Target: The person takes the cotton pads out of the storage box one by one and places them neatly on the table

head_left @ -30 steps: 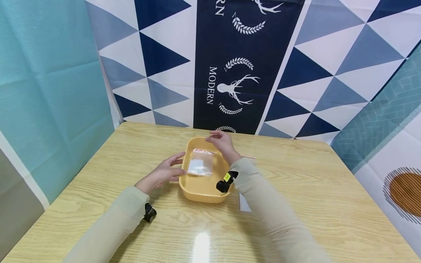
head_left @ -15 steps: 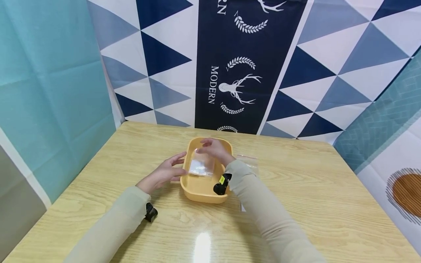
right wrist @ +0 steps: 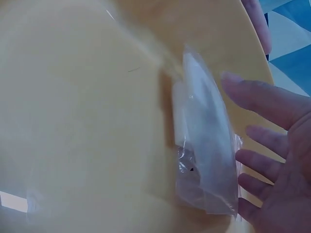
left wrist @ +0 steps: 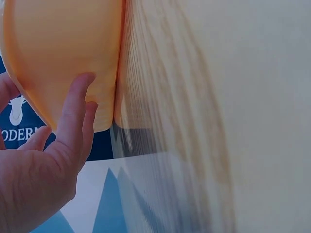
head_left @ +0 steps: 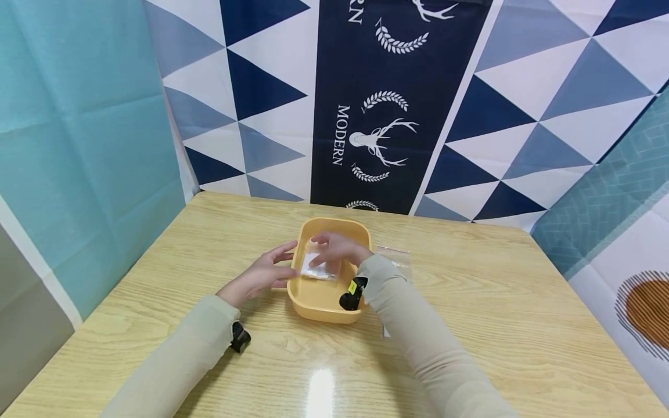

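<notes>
A yellow plastic basin [head_left: 321, 314] stands on the table, and a clear zip bag [head_left: 320, 274] with something white in it lies inside. My left hand [head_left: 259, 274] is at the basin's left side. In the left wrist view its fingers [left wrist: 75, 111] lie fairly straight along the outer wall. Over the bag is my right hand [head_left: 338, 251], blurred in the head view. The right wrist view has its fingers spread beside the zip bag [right wrist: 209, 145], near the zip edge; nothing is pinched. Whether the fingertips touch the bag is hard to tell.
Right of the basin, another clear zip bag [head_left: 398, 261] lies on the wooden table [head_left: 496, 302], partly behind my right sleeve [head_left: 418, 337]. A sliver of something white [head_left: 385, 332] shows beside that sleeve. Patterned cloth [head_left: 261, 104] hangs behind the table.
My right hand has moved from the basin's far rim down and toward me, over the bag inside. The left hand stays at the basin's left side.
</notes>
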Demonstrator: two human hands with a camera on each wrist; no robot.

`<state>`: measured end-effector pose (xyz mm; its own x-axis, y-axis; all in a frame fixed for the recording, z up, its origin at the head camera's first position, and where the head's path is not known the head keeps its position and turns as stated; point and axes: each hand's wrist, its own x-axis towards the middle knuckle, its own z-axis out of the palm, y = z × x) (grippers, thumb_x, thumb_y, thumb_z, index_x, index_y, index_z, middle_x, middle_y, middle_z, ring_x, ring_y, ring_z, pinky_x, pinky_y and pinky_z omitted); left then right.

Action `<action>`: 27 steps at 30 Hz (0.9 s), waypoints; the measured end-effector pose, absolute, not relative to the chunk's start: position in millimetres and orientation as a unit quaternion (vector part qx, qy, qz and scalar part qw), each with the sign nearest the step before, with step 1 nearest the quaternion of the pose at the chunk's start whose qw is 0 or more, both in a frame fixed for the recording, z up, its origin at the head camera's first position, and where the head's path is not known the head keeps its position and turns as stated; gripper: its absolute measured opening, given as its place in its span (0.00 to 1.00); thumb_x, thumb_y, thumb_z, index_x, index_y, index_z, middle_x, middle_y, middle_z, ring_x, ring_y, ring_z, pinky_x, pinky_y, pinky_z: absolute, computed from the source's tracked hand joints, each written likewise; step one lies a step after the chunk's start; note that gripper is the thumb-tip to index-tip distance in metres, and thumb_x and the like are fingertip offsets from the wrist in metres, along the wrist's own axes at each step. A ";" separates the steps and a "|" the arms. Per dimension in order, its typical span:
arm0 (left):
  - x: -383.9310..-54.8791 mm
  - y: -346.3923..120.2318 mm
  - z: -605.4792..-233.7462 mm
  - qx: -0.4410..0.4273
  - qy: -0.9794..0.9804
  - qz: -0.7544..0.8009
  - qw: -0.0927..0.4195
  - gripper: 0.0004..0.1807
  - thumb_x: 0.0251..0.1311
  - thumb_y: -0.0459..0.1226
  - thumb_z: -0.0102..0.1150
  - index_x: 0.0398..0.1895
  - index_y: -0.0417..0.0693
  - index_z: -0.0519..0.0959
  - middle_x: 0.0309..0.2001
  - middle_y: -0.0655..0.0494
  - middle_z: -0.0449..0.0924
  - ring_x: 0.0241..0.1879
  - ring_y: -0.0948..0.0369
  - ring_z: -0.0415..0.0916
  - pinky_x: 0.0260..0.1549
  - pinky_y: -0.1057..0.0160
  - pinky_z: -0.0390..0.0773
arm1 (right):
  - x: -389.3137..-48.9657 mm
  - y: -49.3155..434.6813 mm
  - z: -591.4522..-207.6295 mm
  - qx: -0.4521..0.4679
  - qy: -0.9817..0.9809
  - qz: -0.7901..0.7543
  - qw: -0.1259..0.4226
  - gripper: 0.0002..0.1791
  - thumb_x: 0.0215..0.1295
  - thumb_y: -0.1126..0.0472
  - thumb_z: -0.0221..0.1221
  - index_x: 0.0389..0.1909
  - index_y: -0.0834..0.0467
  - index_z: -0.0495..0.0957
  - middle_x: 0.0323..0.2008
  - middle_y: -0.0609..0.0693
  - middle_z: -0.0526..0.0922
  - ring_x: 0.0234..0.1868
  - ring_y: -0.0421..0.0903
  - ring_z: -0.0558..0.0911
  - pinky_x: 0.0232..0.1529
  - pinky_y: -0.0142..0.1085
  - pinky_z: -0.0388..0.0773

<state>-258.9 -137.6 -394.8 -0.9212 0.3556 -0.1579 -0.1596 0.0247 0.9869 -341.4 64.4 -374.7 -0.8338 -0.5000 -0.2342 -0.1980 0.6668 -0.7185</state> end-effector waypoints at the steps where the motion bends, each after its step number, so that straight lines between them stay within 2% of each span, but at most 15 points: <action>1: -258.7 -137.7 -394.6 0.070 0.692 0.694 0.185 0.43 0.55 0.26 0.57 0.73 0.52 0.52 0.66 0.38 0.54 0.53 0.46 0.71 0.46 0.53 0.78 | -341.1 64.4 -374.8 -0.201 0.889 -0.350 0.219 0.41 0.46 0.60 0.71 0.63 0.60 0.66 0.62 0.59 0.66 0.62 0.53 0.65 0.65 0.43 0.59; 5: -258.0 -138.0 -393.8 0.072 0.694 0.693 0.184 0.43 0.55 0.26 0.57 0.73 0.51 0.51 0.66 0.38 0.53 0.53 0.46 0.71 0.46 0.53 0.78 | -341.7 65.0 -376.5 -0.216 0.890 -0.320 0.242 0.45 0.42 0.59 0.73 0.64 0.57 0.65 0.65 0.55 0.63 0.63 0.50 0.62 0.66 0.42 0.55; 9: -257.6 -137.2 -392.1 0.074 0.692 0.694 0.185 0.42 0.55 0.25 0.56 0.73 0.51 0.51 0.66 0.38 0.53 0.53 0.46 0.71 0.46 0.52 0.78 | -343.6 65.7 -378.2 -0.259 0.879 -0.298 0.266 0.46 0.41 0.61 0.74 0.64 0.61 0.63 0.61 0.55 0.66 0.59 0.49 0.65 0.65 0.39 0.56; 12: -257.6 -137.0 -391.4 0.070 0.693 0.694 0.185 0.42 0.55 0.25 0.57 0.73 0.52 0.51 0.66 0.39 0.54 0.53 0.46 0.71 0.46 0.52 0.78 | -343.7 66.2 -377.8 -0.274 0.876 -0.287 0.274 0.46 0.42 0.62 0.73 0.64 0.64 0.63 0.58 0.54 0.69 0.55 0.48 0.66 0.64 0.39 0.57; 15: -257.5 -137.3 -391.5 0.067 0.696 0.692 0.182 0.43 0.55 0.25 0.57 0.73 0.51 0.52 0.66 0.39 0.54 0.53 0.46 0.71 0.46 0.52 0.78 | -342.7 66.9 -376.2 -0.250 0.886 -0.278 0.273 0.42 0.43 0.62 0.72 0.63 0.60 0.65 0.57 0.53 0.69 0.54 0.48 0.67 0.63 0.40 0.59; 18: -257.3 -137.4 -392.0 0.066 0.696 0.691 0.181 0.43 0.54 0.25 0.57 0.73 0.51 0.52 0.66 0.38 0.54 0.52 0.46 0.71 0.46 0.53 0.78 | -342.0 67.1 -375.0 -0.224 0.895 -0.276 0.269 0.40 0.44 0.62 0.72 0.61 0.58 0.67 0.56 0.53 0.69 0.52 0.48 0.68 0.57 0.37 0.66; 21: -257.1 -137.0 -392.5 0.064 0.695 0.694 0.180 0.43 0.54 0.25 0.58 0.72 0.51 0.52 0.66 0.38 0.54 0.52 0.46 0.72 0.46 0.53 0.78 | -342.0 67.4 -374.7 -0.209 0.891 -0.297 0.273 0.39 0.44 0.66 0.70 0.61 0.59 0.67 0.51 0.55 0.71 0.44 0.49 0.73 0.44 0.35 0.76; 24: -257.1 -136.6 -393.2 0.064 0.696 0.692 0.180 0.43 0.55 0.25 0.58 0.72 0.51 0.52 0.66 0.38 0.54 0.52 0.47 0.72 0.45 0.53 0.79 | -342.5 67.7 -373.8 -0.216 0.883 -0.319 0.266 0.37 0.45 0.70 0.68 0.60 0.62 0.67 0.44 0.56 0.73 0.38 0.48 0.75 0.33 0.34 0.80; 27: -257.4 -136.5 -394.0 0.064 0.696 0.692 0.181 0.42 0.55 0.25 0.58 0.72 0.51 0.52 0.66 0.38 0.54 0.52 0.47 0.72 0.45 0.53 0.79 | -344.1 68.6 -371.2 -0.239 0.885 -0.323 0.236 0.35 0.44 0.71 0.68 0.58 0.64 0.68 0.42 0.54 0.74 0.39 0.47 0.74 0.39 0.32 0.77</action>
